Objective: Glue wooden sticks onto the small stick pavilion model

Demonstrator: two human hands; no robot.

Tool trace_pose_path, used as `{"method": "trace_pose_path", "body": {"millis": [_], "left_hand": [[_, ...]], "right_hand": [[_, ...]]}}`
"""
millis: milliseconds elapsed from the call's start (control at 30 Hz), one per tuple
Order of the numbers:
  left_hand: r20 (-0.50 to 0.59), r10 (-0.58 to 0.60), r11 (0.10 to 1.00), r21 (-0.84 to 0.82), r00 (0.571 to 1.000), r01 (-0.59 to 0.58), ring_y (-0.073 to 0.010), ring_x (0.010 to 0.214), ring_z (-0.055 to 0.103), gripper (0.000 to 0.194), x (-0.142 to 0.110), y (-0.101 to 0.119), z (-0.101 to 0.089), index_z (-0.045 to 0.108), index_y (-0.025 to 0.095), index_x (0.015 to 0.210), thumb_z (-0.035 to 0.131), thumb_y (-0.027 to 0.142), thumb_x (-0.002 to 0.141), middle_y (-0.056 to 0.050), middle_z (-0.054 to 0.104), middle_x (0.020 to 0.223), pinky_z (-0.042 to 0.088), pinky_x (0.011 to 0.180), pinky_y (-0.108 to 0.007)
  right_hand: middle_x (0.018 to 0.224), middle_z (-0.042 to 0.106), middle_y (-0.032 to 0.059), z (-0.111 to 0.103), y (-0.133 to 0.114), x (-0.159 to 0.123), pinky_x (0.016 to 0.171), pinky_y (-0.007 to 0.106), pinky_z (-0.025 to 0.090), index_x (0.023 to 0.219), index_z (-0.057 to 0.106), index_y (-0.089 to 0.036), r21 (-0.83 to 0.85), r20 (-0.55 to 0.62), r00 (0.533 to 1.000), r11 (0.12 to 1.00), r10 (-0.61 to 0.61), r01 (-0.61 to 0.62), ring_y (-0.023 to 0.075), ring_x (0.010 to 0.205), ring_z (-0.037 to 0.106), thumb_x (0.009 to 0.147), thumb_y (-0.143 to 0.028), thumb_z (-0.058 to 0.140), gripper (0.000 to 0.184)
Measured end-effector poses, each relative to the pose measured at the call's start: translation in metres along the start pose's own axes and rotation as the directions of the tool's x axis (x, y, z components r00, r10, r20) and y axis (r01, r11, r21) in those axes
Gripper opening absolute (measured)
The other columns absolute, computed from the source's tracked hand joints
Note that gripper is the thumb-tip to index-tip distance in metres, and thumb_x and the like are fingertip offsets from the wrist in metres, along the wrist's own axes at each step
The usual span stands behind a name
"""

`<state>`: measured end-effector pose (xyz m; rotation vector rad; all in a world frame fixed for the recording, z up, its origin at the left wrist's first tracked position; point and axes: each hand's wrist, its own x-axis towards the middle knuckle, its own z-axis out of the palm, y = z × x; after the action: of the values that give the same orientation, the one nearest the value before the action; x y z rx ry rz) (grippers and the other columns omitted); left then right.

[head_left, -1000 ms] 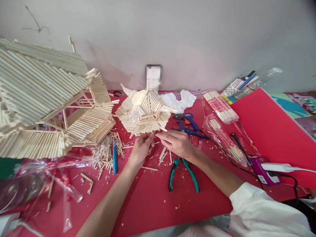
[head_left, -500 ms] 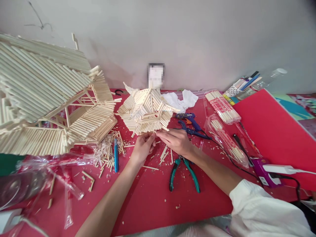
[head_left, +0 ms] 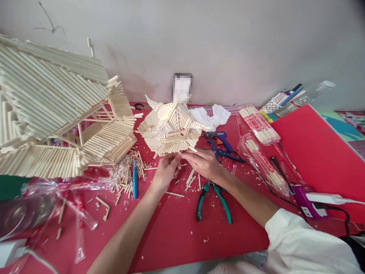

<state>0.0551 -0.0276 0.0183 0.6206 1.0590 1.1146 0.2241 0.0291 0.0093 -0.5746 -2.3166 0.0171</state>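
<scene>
A small model building of pale wooden sticks, with a pointed, tiered roof, stands mid-table. At its front lower edge, my left hand has its thumb and curled fingers pressed together. My right hand meets it there from the right, its fingertips pinched close to the left thumb. Whatever lies between the fingertips is too small and covered to make out. Green-handled pliers lie spread below my right wrist. Loose cut sticks are scattered just under the hands.
A larger stick-built house fills the left side. A blue pen-like tool lies by stick offcuts. Behind my right hand are a glue gun and blue-handled cutters. Packs of sticks and a purple power socket sit right.
The whole view has shifted slightly, so things appear a little further right. Both hands keep their pinched pose at the small model's front edge.
</scene>
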Motion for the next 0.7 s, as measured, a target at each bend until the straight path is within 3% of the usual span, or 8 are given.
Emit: {"method": "trace_pose_path", "body": {"millis": [400, 700], "left_hand": [[-0.003, 0.008, 1.0, 0.009, 1.0, -0.008, -0.0025, 0.04, 0.033, 0.041, 0.0006, -0.0011, -0.0006, 0.056, 0.016, 0.078, 0.077, 0.051, 0.075, 0.006, 0.049, 0.057, 0.017, 0.038, -0.017], [0.004, 0.014, 1.0, 0.019, 1.0, -0.014, -0.0025, 0.04, 0.034, 0.042, 0.0005, -0.0013, -0.0003, 0.054, 0.016, 0.076, 0.076, 0.053, 0.075, 0.006, 0.05, 0.057, 0.018, 0.038, -0.017]], "right_hand": [[0.105, 0.078, 0.0043, 0.0036, 0.0026, -0.0015, 0.084, 0.027, 0.062, 0.115, 0.072, -0.023, 0.005, 0.062, 0.998, 1.0, 0.029, -0.03, 0.0158, 0.092, 0.074, 0.097, -0.012, 0.061, 0.024], [0.108, 0.077, 0.0056, 0.0035, 0.0068, -0.0031, 0.083, 0.027, 0.061, 0.118, 0.07, -0.02, -0.062, 0.077, 0.996, 0.997, -0.048, 0.053, 0.0155, 0.096, 0.074, 0.098, -0.013, 0.059, 0.024]]}}
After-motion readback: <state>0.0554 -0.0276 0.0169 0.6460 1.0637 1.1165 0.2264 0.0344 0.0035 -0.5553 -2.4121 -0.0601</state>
